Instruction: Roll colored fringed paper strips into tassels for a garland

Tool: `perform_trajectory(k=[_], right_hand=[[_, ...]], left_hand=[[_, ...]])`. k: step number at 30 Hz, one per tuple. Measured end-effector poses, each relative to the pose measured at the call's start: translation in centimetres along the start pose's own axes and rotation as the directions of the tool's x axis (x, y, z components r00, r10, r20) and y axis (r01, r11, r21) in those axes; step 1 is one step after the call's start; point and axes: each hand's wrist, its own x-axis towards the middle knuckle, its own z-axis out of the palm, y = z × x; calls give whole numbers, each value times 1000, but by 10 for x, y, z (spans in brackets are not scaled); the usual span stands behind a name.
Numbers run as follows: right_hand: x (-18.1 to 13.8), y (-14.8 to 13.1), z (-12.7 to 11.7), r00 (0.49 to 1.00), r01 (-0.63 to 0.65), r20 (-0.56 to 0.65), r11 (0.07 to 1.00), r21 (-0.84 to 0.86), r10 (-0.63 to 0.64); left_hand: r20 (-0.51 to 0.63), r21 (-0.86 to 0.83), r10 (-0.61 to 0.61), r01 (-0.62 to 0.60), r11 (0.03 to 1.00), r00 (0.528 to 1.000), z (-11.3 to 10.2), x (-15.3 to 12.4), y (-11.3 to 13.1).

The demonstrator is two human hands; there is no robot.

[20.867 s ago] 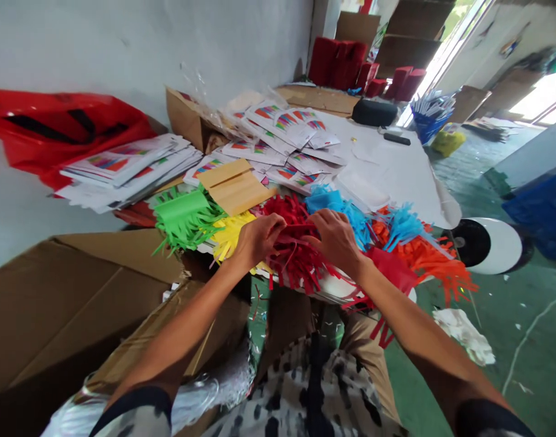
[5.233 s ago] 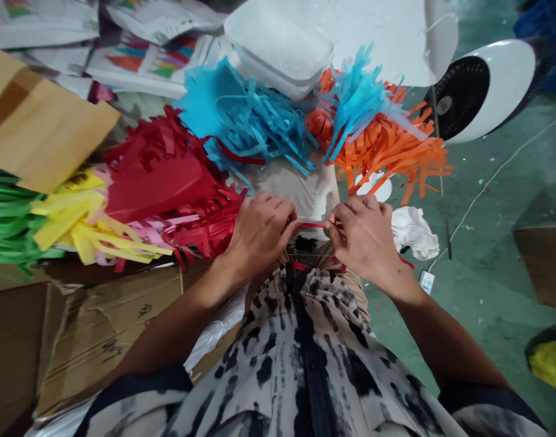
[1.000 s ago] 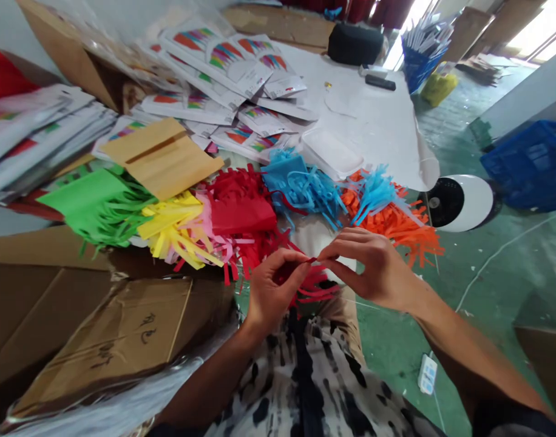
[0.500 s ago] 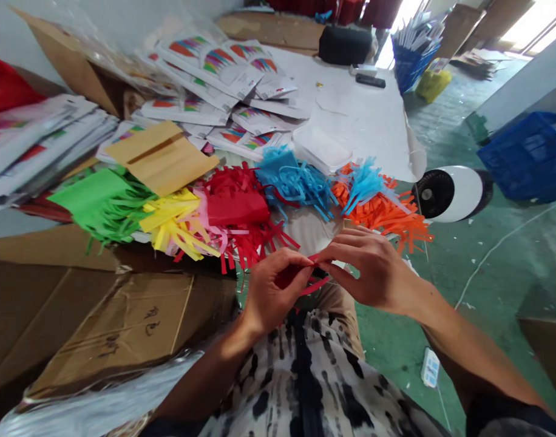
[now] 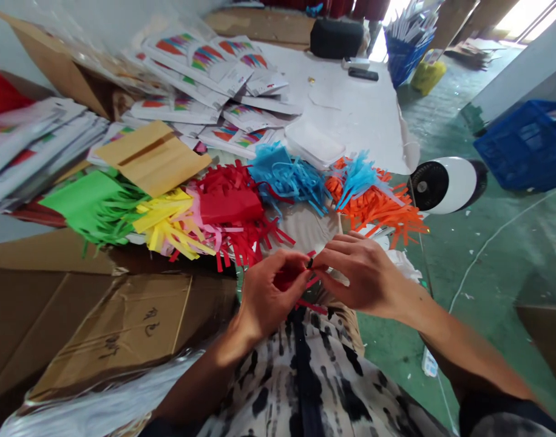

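In front of my body, my left hand point(image 5: 269, 294) is closed in a pinch around red fringed paper point(image 5: 284, 279). Thin red strips of it hang below the fingers. My right hand point(image 5: 362, 276) meets it from the right, its thumb and forefinger pinched on the same paper, with a small dark spot between the fingertips. Just beyond lie bundles of fringed paper: a red one point(image 5: 232, 206), a blue one point(image 5: 291, 176), an orange one point(image 5: 378, 209) with light blue strips on top, a yellow one point(image 5: 164, 212) over pink strips, and a green one point(image 5: 89, 200).
Printed white packets point(image 5: 214, 73) are heaped on the white table point(image 5: 351, 103). A folded tan paper sheet point(image 5: 153, 158) rests above the green and yellow bundles. Cardboard boxes point(image 5: 118, 334) stand at left. On the right floor are a white and black fan point(image 5: 455, 185) and a blue crate point(image 5: 524, 152).
Both hands stay together on the red paper. The fingertips have shifted slightly, with a dark spot now showing between them, and the red strips hang lower. The view has turned a little.
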Motion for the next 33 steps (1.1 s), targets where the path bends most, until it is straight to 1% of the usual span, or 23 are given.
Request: perform_trajectory(k=[2, 4, 6, 9, 11, 13, 15, 17, 19, 22, 24, 27, 29, 31, 33], right_hand=[[-1, 1, 0, 1000, -3, -8, 998, 67, 3], [-2, 2, -3, 999, -22, -44, 992, 127, 28], [-2, 3, -5, 996, -50, -70, 986, 158, 61], [-4, 5, -7, 995, -70, -51, 981, 179, 81], [-5, 5, -6, 996, -78, -35, 977, 198, 87], [-6, 5, -3, 995, -87, -32, 973, 214, 96], [-5, 5, 1, 993, -100, -39, 972, 214, 111], [-5, 4, 6, 987, -134, -56, 968, 214, 149], [-6, 5, 9, 975, -176, -85, 950, 257, 203], [-8, 7, 10, 948, -217, -150, 914, 342, 281], [-9, 9, 12, 930, -238, -182, 900, 365, 320], [-9, 10, 17, 918, -246, -200, 887, 392, 343], [-8, 10, 21, 922, -234, -200, 890, 392, 330], [-8, 10, 23, 925, -233, -196, 893, 385, 326], [-9, 9, 23, 916, -255, -193, 883, 394, 351]], left_hand=[[7, -120, -76, 76, 990, 997, 1, -2, -1], [38, -186, -95, 101, 977, 995, 0, -3, -2], [60, -209, -103, 114, 971, 993, -3, -4, -4], [57, -208, -114, 123, 970, 992, -5, -2, -9], [54, -207, -100, 109, 972, 993, -5, 0, -11], [36, -243, -98, 104, 965, 994, -1, 2, -14], [6, -303, -130, 125, 945, 992, 6, 3, -17], [-30, -362, -164, 143, 921, 986, 13, 4, -21], [-73, -400, -186, 142, 906, 980, 18, 4, -25], [-153, -416, -204, 124, 901, 967, 22, 6, -31], [-177, -417, -204, 114, 901, 963, 22, 7, -33], [-159, -407, -185, 106, 907, 970, 22, 8, -33], [-156, -398, -177, 102, 912, 972, 23, 8, -32], [-160, -383, -182, 109, 917, 970, 24, 8, -31], [-155, -366, -193, 125, 922, 969, 23, 7, -31]])
